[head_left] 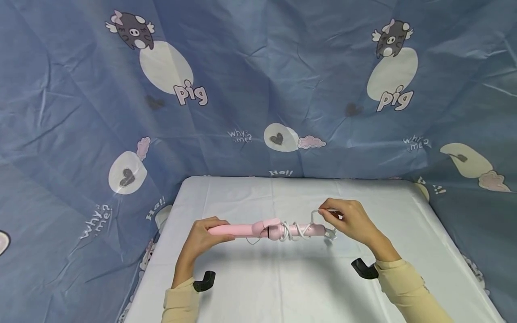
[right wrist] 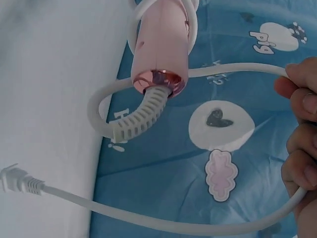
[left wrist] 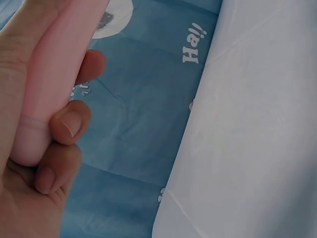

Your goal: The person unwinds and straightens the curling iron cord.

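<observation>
A pink curling iron [head_left: 242,230] is held roughly level over the white table, its clamp lever [head_left: 266,223] facing up. My left hand [head_left: 203,235] grips the barrel end; the left wrist view shows fingers curled round its rounded tip [left wrist: 32,144]. White cord [head_left: 298,230] loops several times around the handle. In the right wrist view, a ribbed cord sleeve [right wrist: 143,116] bends out of the handle's shiny end. My right hand [head_left: 353,220] pinches the cord beside that end, and a free length runs from its fingers to the two-prong plug [right wrist: 17,179].
A white cloth covers the table [head_left: 238,197]. Blue printed fabric [head_left: 250,89] hangs behind it and along both sides. Black wrist mounts [head_left: 205,281] stick out inward from both beige sleeves [head_left: 408,282].
</observation>
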Demonstrator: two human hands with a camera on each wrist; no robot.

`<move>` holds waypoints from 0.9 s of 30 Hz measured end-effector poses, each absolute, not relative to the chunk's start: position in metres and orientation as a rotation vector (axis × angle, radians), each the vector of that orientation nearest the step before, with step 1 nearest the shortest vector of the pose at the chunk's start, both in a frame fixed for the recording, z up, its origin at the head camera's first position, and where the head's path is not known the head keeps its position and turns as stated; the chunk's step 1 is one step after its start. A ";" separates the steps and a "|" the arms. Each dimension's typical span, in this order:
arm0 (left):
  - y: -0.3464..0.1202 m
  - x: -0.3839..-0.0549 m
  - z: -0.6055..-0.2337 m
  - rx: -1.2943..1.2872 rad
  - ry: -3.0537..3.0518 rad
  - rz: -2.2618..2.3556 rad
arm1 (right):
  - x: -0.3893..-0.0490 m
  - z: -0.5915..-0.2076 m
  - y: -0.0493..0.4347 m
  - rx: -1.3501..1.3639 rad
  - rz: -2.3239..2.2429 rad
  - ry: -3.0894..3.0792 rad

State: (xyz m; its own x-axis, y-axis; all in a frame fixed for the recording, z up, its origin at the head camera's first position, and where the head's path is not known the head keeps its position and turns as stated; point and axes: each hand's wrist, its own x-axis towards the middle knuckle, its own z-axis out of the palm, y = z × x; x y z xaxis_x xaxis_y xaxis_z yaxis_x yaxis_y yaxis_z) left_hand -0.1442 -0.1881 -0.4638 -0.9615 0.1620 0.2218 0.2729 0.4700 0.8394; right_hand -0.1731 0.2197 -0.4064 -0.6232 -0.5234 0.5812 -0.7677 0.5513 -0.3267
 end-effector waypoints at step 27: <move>-0.191 -0.140 -0.473 -0.466 -2.519 -1.553 | -0.213 -0.433 0.229 0.911 1.033 -2.391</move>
